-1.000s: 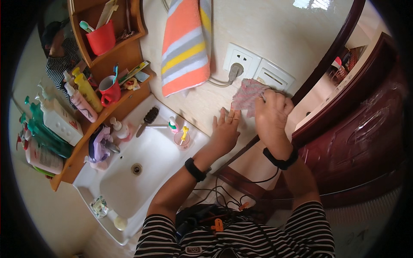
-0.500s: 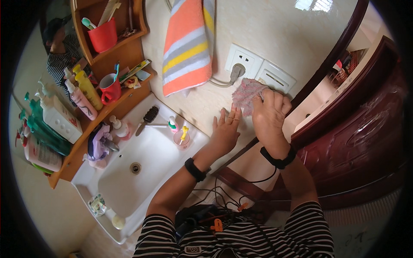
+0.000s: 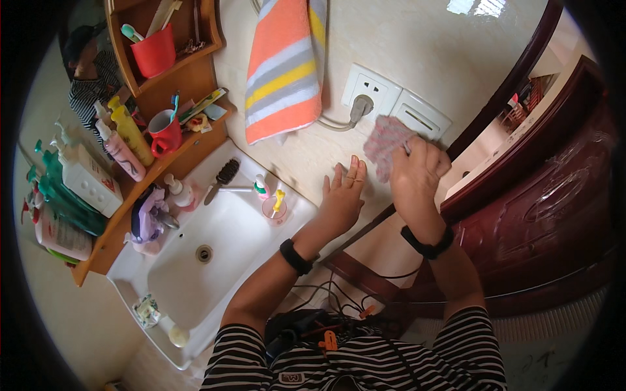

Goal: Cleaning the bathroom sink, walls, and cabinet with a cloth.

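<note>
My right hand (image 3: 417, 171) is closed on a crumpled pinkish-grey cloth (image 3: 383, 144), which lies against the cream wall (image 3: 306, 166) just below a white socket plate. My left hand (image 3: 343, 199) rests with fingers outstretched on the same wall, left of the cloth and apart from it. A grey plug (image 3: 360, 107) sits in the wall socket (image 3: 373, 83), its cable curving away to the left. Beside the socket is a second white plate (image 3: 420, 115) with a slot. An orange, grey and yellow striped towel (image 3: 284, 72) hangs to the left.
A white sink (image 3: 215, 287) lies at lower left, with a hairbrush (image 3: 227, 172) and a clear cup (image 3: 274, 208) on its rim. Several pump bottles and a red mug (image 3: 165, 133) stand on the wooden shelf (image 3: 151, 179). A dark red door (image 3: 541, 215) is at right; cables (image 3: 332, 293) hang near my body.
My right hand has moved slightly right and down with the cloth, baring more of the wall below the plug. My left hand has stayed in nearly the same place.
</note>
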Tool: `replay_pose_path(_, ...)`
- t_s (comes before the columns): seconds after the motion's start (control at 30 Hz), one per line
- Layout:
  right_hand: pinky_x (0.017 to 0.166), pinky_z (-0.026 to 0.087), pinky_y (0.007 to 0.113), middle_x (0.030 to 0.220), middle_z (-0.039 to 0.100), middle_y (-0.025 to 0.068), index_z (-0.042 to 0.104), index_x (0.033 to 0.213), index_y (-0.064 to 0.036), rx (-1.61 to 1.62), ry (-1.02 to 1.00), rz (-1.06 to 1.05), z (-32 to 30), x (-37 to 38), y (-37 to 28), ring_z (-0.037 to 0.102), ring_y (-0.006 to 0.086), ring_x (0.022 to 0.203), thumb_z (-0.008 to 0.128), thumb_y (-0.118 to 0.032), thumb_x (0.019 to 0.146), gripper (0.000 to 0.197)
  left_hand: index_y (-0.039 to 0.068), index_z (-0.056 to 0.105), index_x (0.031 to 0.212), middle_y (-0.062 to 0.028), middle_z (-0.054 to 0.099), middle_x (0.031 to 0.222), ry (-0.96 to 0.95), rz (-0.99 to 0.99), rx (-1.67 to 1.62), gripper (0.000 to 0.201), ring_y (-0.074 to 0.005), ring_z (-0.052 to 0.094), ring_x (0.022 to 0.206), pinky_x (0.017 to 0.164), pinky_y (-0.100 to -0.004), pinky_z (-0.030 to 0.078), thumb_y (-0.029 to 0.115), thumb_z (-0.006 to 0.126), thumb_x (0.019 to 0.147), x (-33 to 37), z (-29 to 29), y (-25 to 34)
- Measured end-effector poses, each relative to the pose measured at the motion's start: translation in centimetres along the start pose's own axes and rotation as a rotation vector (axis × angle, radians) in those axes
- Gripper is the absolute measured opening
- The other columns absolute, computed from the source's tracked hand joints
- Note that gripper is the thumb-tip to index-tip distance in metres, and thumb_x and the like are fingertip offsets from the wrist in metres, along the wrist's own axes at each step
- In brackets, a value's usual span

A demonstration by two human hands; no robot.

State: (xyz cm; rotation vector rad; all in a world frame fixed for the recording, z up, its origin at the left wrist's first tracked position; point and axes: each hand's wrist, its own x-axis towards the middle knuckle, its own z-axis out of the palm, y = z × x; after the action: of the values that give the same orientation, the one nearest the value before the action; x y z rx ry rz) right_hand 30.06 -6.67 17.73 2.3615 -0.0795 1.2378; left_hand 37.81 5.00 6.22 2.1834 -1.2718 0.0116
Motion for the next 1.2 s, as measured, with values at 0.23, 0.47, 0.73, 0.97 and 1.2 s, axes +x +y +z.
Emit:
replay_pose_path(0.23,0.094,0.034,0.047,0.106,0.054,0.0103,0.062,0.090,-0.0041,-0.062,-0.081,0.030,1.0,0.5,-1.3,0.049,0.0289,0.102,0.059,-0.008,0.079,0.012,0.008,0.009,0.157,-0.0149,0.010,0.164,0.010,-0.007,0.023,0.089,-0.0494,0.022,0.144,0.112,-0.0650,0.023,0.016,0.066,0.089,0.3,0.6,0.2)
replay_pose_path(0.47,0.082,0.036,0.045,0.095,0.056,0.0079,0.059,0.078,-0.0077,0.011,0.004,-0.001,-0.4,-5.5,2.0,0.051,0.0274,0.090,0.061,-0.005,0.073,0.006,0.004,0.012,0.154,-0.0225,0.010,0.161,-0.031,-0.004,0.004,0.085,-0.0500,0.019,0.144,0.112,-0.0646,0.023,0.014,0.064,0.089,0.2,-0.2,0.6)
replay_pose_path(0.73,0.082,0.037,0.051,0.104,0.054,0.0191,0.059,0.085,-0.0045,0.234,-0.007,0.101,-3.3,-3.9,5.4,0.050,0.0378,0.091,0.063,-0.003,0.071,0.014,0.006,0.008,0.156,-0.0198,0.010,0.163,0.035,-0.004,-0.019,0.089,-0.0519,0.024,0.142,0.110,-0.0664,0.024,0.014,0.065,0.089,0.3,0.6,0.8)
replay_pose_path(0.97,0.088,0.038,0.050,0.103,0.056,0.0155,0.060,0.082,-0.0057,0.005,0.027,-0.061,-1.2,-6.3,4.6,0.051,0.0342,0.095,0.067,-0.005,0.070,0.014,0.006,0.009,0.156,-0.0198,0.011,0.163,0.049,0.030,-0.018,0.089,-0.0530,0.026,0.140,0.109,-0.0670,0.026,0.011,0.065,0.088,0.2,-0.4,1.0)
replay_pose_path(1.2,0.095,0.037,0.049,0.104,0.057,0.0136,0.061,0.082,-0.0062,-0.017,-0.050,-0.087,0.3,-8.7,2.7,0.054,0.0282,0.099,0.062,-0.006,0.075,0.007,0.006,0.011,0.156,-0.0192,0.011,0.163,0.020,-0.004,-0.030,0.088,-0.0530,0.026,0.140,0.110,-0.0662,0.026,0.012,0.066,0.088,-0.5,-0.4,0.5)
